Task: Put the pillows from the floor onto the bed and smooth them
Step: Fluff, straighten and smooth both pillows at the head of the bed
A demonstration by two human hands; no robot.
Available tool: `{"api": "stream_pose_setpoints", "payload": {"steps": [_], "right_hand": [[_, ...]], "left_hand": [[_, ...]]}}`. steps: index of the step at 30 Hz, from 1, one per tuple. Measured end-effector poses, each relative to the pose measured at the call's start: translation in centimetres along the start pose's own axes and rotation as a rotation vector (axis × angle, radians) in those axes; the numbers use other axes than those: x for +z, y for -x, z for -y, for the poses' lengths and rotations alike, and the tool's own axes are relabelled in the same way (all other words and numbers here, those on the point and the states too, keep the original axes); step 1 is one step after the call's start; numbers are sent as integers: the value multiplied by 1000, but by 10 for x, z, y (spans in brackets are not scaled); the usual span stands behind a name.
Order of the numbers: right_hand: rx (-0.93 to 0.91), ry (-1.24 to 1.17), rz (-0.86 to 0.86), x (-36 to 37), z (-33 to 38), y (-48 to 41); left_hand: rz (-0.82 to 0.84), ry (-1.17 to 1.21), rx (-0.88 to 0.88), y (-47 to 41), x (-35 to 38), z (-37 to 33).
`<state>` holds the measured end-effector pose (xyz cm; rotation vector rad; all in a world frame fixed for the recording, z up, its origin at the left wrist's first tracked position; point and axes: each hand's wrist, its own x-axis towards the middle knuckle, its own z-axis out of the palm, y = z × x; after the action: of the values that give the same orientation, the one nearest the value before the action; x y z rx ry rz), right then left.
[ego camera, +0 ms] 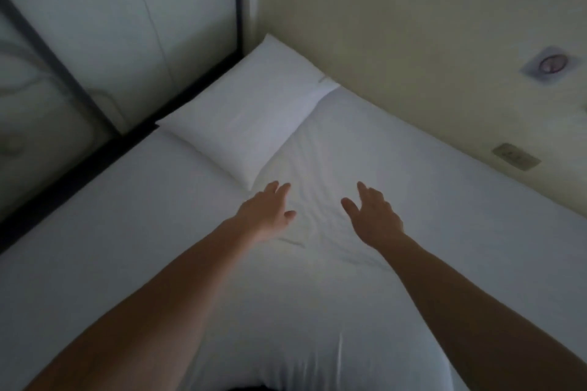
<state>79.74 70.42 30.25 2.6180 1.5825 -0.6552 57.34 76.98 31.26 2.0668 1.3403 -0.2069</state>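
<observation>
One white pillow (251, 114) lies flat in the far corner of the bed (111, 232), against the dark headboard and the wall. My left hand (266, 209) and my right hand (374, 216) reach forward over the wrinkled white sheet just in front of the pillow's near corner. Both hands have fingers spread and hold nothing. The left fingertips are close to the pillow's corner; I cannot tell whether they touch it. No other pillow and no floor is in view.
A dark headboard frame (95, 155) runs along the left side of the bed, with pale panels above it. A cream wall (413, 41) borders the bed on the right, with a wall outlet (516, 156) and a round fitting (551, 64).
</observation>
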Motion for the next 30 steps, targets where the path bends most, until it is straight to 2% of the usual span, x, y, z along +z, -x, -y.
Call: {"api": "stream_pose_setpoints", "payload": {"steps": [5, 8, 11, 16, 20, 23, 26, 28, 30], "right_hand": [[27, 8, 69, 79, -134, 46], [1, 67, 193, 148, -208, 75], [-55, 67, 158, 219, -245, 85], [-149, 58, 17, 321, -246, 82], [-163, 77, -101, 349, -248, 93], [-183, 75, -106, 341, -248, 103], [-187, 116, -98, 344, -241, 113], [-172, 136, -171, 353, -236, 115], [-165, 154, -256, 360, -234, 109]], "left_hand": [[187, -197, -28, 16, 131, -23], [268, -338, 11, 3, 225, -37], [148, -412, 25, -23, 302, -40], [-6, -454, -40, -41, 399, -4], [-21, -460, 71, -37, 410, 28], [-103, -488, 110, -35, 394, 48], [-59, -502, 119, -24, 394, 50], [-62, -504, 166, -21, 403, 45], [-132, -463, 216, -23, 408, 43]]}}
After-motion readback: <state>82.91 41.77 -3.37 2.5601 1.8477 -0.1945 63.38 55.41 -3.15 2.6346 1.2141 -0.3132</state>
